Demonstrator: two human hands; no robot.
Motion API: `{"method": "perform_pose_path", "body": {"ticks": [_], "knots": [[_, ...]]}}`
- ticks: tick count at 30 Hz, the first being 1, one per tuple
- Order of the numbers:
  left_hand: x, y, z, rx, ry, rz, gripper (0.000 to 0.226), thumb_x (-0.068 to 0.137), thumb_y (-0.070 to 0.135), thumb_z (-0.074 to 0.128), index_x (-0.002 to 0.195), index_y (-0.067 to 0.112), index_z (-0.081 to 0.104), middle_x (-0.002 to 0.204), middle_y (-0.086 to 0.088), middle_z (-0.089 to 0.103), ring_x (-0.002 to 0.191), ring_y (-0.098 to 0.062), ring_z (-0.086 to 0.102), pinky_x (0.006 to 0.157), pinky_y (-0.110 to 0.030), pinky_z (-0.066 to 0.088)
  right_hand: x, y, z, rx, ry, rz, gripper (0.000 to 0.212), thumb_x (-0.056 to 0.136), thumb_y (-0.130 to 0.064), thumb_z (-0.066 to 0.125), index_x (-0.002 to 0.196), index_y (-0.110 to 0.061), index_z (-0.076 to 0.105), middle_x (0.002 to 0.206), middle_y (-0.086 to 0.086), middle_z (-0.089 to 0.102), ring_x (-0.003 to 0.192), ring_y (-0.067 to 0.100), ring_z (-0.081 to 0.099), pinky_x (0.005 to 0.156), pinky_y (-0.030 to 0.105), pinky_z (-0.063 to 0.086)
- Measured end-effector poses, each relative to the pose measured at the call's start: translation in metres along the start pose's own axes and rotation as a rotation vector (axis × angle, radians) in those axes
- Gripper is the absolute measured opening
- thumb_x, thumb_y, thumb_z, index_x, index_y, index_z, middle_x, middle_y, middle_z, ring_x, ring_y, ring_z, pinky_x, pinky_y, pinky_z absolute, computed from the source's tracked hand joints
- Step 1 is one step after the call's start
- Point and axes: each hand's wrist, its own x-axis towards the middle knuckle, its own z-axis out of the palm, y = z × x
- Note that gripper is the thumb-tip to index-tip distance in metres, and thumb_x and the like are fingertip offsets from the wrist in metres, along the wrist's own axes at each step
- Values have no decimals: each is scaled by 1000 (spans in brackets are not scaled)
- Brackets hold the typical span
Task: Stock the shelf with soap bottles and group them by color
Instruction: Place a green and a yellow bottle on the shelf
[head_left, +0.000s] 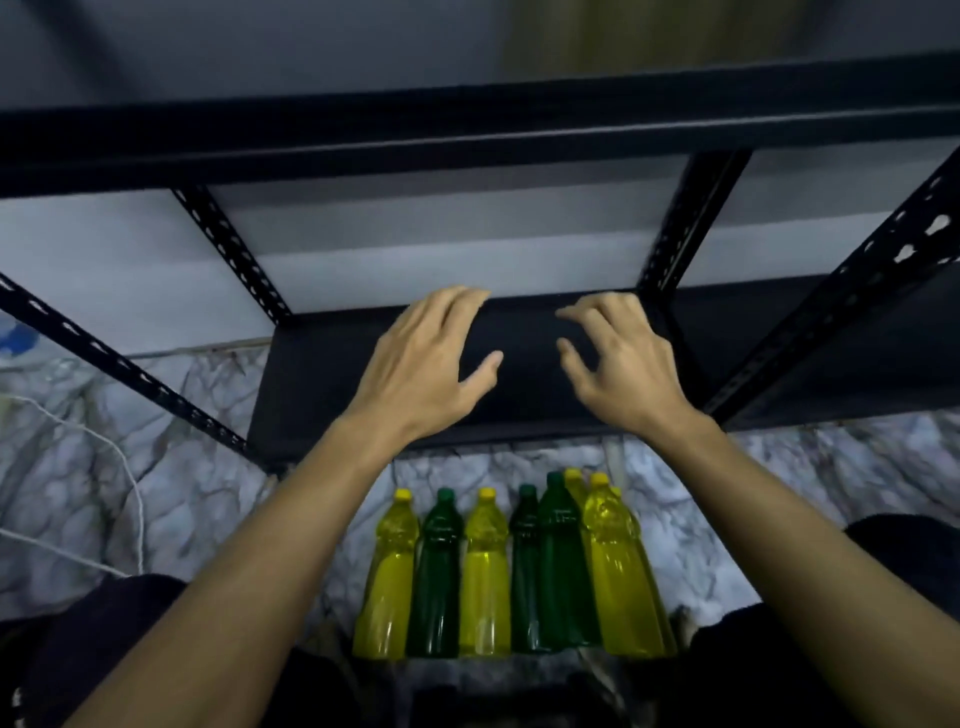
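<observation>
Nearest the camera, 7 soap bottles are seen standing in a row on the marbled floor (197, 499), between the person's knees: from the left, a yellow bottle (387, 577), a green bottle (437, 577), a second yellow bottle (485, 577), then 2 green bottles (550, 566) close together, then a large yellow bottle (621, 571) with another yellow cap (573, 475) showing behind it. The colours are mixed in the row, so sorting is best done during the transfer. Beyond the bottles, both forearms are extended over them toward the shelving. The left hand (423, 364) and the right hand (618, 364) are held above the lowest shelf board (311, 384), fingers spread and loosely curved, and nothing is gripped by either. No bottle can be seen on that board, so stocking is judged to be at its start. For a clean result, 1 colour should be taken at a time, each bottle gripped round the body below the shoulder and set upright toward the back of the board, yellow on 1 side and green on the other. Care is called for near the perforated upright (234, 254) and under the upper shelf beam (467, 135), where a tall cap could catch.
</observation>
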Motion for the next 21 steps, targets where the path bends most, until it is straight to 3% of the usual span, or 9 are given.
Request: {"method": "perform_pose_path", "body": {"ticks": [10,15,19,21], "knots": [[-22,-10,138,-42,-380,29,60,96,42,51,146,12,37,141,-7,45,128,-26,45,105,-37,37,-96,61,99,5,-314,168,23,86,-16,60,107,-10,66,103,4,59,97,23,52,49,36,51],[-27,7,202,-45,-545,82,62,96,45,47,148,14,33,139,-6,45,127,-26,45,105,-36,35,-147,80,130,-39,-467,294,26,85,-22,51,101,-11,67,98,7,60,89,30,61,47,35,50],[-39,21,245,-40,-666,92,63,98,48,44,150,17,26,143,-6,41,130,-25,42,103,-37,37,-199,93,147,-56,-635,432,36,73,-12,69,108,-10,64,102,13,60,87,36,62,46,37,49],[-48,25,263,-19,-742,87,66,98,50,42,150,17,22,143,-6,41,129,-25,44,99,-40,44,-225,97,151,-54,-695,547,39,74,-16,73,110,-6,62,108,15,59,90,37,62,48,38,49]]}}
